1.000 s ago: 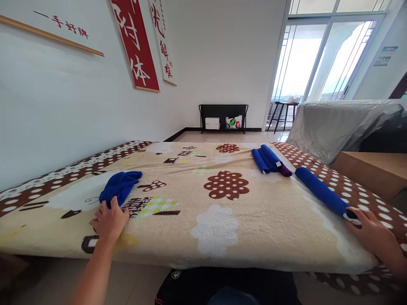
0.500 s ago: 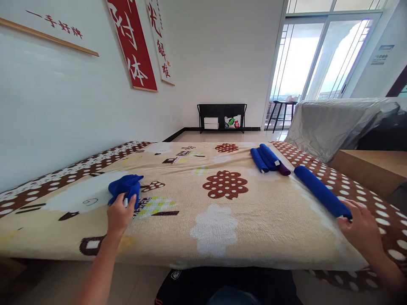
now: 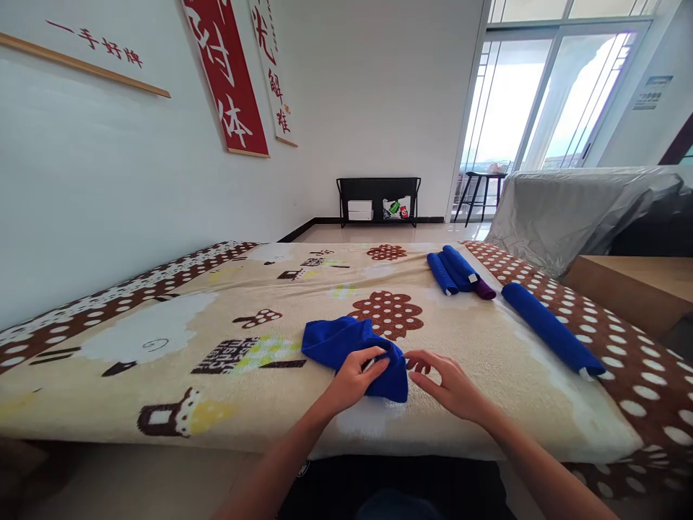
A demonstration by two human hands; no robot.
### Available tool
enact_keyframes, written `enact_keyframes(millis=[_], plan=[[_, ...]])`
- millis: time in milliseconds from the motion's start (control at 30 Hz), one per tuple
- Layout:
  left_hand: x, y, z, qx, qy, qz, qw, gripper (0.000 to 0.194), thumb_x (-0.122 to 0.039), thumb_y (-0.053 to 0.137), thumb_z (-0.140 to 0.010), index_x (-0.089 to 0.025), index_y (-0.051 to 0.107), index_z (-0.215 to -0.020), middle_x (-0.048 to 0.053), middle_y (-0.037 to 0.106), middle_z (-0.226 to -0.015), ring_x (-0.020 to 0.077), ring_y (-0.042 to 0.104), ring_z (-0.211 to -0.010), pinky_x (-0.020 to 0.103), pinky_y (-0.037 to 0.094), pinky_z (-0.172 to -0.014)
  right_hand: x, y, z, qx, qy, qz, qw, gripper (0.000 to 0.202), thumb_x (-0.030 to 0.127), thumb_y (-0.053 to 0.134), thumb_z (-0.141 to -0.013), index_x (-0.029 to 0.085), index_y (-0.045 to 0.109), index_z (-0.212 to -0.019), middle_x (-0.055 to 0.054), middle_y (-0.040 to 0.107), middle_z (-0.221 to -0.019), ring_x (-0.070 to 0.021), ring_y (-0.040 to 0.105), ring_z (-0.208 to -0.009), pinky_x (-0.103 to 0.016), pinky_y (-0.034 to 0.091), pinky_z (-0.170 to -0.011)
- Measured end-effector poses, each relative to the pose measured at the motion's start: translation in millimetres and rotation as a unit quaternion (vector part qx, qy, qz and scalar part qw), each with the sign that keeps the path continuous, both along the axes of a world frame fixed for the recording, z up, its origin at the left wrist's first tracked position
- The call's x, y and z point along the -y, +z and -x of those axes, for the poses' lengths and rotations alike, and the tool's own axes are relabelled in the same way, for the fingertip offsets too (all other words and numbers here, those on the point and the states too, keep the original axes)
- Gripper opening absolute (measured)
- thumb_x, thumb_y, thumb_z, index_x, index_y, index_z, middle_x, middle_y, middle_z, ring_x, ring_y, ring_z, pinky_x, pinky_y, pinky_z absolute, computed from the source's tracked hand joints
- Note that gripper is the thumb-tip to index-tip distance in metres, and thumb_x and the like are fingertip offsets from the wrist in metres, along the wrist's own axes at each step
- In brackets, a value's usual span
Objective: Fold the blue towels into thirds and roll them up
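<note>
A crumpled blue cloth [image 3: 338,341] lies near the front middle of the patterned blanket [image 3: 465,339]. My left hand [image 3: 357,379] pinches the cloth near its right end. Just right of it, my right hand [image 3: 447,383] has its fingers apart, with the fingertips at the cloth's right edge; it holds nothing. A long rolled blue cloth [image 3: 546,325] with a white tag lies at the right. Farther back are several shorter blue rolls [image 3: 441,274] side by side, and a purple roll [image 3: 484,290] partly under them.
A black rack [image 3: 377,189] with white boxes stands by the far wall. Plastic sheeting [image 3: 563,209] covers furniture at the right, beside a wooden surface [image 3: 639,278]. A black stool [image 3: 479,189] stands near the glass doors.
My left hand has moved right with the blue cloth, from the left side to the middle. My right hand has let go of the long blue roll and come left to the cloth.
</note>
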State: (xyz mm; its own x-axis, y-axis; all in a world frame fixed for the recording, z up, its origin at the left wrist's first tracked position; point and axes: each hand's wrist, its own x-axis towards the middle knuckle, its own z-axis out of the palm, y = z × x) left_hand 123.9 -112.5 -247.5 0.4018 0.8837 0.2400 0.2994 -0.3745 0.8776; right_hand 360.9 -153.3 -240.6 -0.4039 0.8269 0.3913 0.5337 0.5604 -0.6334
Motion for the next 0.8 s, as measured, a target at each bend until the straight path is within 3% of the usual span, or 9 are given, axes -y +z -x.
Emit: enact_keyframes(millis=[167, 300, 433, 567, 800], plan=[[19, 2.8, -2, 0.046, 0.001, 0.086, 0.995, 0.042, -0.049, 0.062, -0.085, -0.022, 0.072, -0.115, 0.006, 0.068, -0.121, 0.0295, 0.057, -0.115, 0.040, 0.044, -0.100, 1, -2.6, 15, -0.010, -0.058, -0.019, 0.998, 0.033, 0.049, 0.061, -0.087, 0.025, 0.060, -0.111, 0.000, 0.062, -0.083, -0.0146, 0.057, -0.075, -0.028, 0.045, -0.069], [21, 8.1, -8, 0.049, -0.104, 0.077, 0.990, 0.038, -0.046, 0.057, -0.090, -0.019, 0.074, -0.112, 0.006, 0.072, -0.107, 0.0244, 0.061, -0.102, 0.034, 0.046, -0.092, -1, -8.2, 16, 0.015, -0.093, -0.033, 0.995, 0.021, 0.044, 0.058, -0.090, 0.024, 0.065, -0.093, 0.000, 0.059, -0.077, -0.0131, 0.054, -0.067, -0.028, 0.042, -0.064], [21, 10.9, -18, 0.053, -0.129, 0.055, 0.989, 0.037, -0.046, 0.056, -0.091, -0.016, 0.077, -0.096, 0.006, 0.071, -0.092, 0.0203, 0.059, -0.088, 0.029, 0.046, -0.080, -1, -13.5, 17, -0.001, -0.126, -0.045, 0.991, 0.018, 0.042, 0.060, -0.087, 0.023, 0.060, -0.083, 0.001, 0.057, -0.074, -0.0140, 0.054, -0.067, -0.027, 0.041, -0.063], [20, 7.6, -19, 0.064, -0.113, 0.052, 0.990, 0.035, -0.045, 0.061, -0.088, -0.015, 0.077, -0.082, 0.005, 0.068, -0.083, 0.0170, 0.057, -0.079, 0.027, 0.043, -0.074, 2, -11.9, 18, -0.016, -0.111, -0.023, 0.993, 0.016, 0.038, 0.061, -0.086, 0.023, 0.059, -0.081, 0.001, 0.057, -0.073, -0.0140, 0.053, -0.068, -0.027, 0.041, -0.062], [20, -5.0, -19, 0.101, -0.106, 0.102, 0.984, 0.031, -0.044, 0.078, -0.073, -0.014, 0.074, -0.079, 0.005, 0.066, -0.080, 0.0145, 0.056, -0.072, 0.026, 0.043, -0.066, 8, -2.4, 21, -0.031, -0.061, 0.044, 0.997, 0.015, 0.029, 0.057, -0.085, 0.021, 0.062, -0.073, 0.001, 0.061, -0.070, -0.0128, 0.054, -0.066, -0.027, 0.040, -0.062]])
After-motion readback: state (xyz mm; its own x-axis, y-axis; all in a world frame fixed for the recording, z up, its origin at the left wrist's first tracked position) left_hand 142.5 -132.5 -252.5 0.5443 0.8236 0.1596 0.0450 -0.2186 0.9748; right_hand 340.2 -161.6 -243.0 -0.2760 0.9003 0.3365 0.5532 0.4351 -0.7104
